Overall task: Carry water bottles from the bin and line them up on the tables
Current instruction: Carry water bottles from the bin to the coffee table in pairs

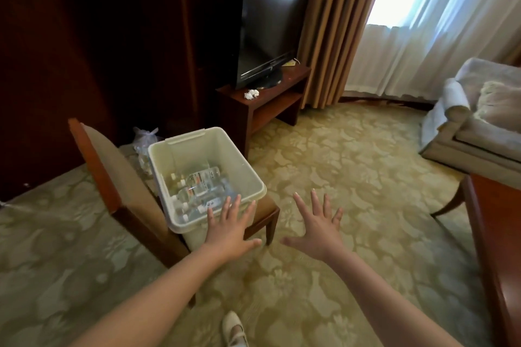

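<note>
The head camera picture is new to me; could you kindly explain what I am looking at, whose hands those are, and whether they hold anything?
There is no machine here. A person wears one wide-angle camera on the head, looking forward and down, so the two bare arms are their own. The left hand is spread in front of the near rim of a pale bin. The right hand is spread above the carpet. Both hands hold nothing. The bin stands on the seat of a chair, and several clear water bottles lie inside it. A wooden table shows at the right edge, and a television stands on a low stand behind.
</note>
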Tool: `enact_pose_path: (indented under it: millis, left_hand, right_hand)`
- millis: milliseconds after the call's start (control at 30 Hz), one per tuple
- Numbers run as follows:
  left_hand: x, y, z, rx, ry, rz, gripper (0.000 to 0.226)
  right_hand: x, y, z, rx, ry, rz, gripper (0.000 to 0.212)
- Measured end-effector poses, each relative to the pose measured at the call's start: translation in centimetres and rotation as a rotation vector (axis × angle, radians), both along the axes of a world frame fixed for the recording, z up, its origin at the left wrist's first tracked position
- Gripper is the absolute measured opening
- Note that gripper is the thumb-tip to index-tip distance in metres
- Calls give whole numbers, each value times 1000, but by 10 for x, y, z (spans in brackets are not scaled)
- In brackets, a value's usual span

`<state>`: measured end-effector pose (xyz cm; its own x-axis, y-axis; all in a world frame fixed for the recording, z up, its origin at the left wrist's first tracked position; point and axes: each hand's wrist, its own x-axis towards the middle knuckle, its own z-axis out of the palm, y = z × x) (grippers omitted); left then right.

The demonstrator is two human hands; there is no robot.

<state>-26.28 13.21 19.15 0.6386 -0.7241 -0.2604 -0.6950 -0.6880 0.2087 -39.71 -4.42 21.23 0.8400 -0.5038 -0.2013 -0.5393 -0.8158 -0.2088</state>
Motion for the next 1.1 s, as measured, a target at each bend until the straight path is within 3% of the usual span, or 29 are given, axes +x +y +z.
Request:
enact_pose_path:
  millis: [267,533,833,1100]
  left_hand:
    - [120,-78,-1,17,3,77,95]
    - [183,-103,-17,83,72,251,95]
    - [216,-139,-40,70,131,680,95]
    - [191,-184,-39,40,210,1127,93]
  right_hand:
    - [136,-89,0,5,20,98,110]
    - [234,-132,-13,26,80,269,110]
    - [358,-179,-31,17,138,691,113]
    - [425,-200,-32,50,164,1100,110]
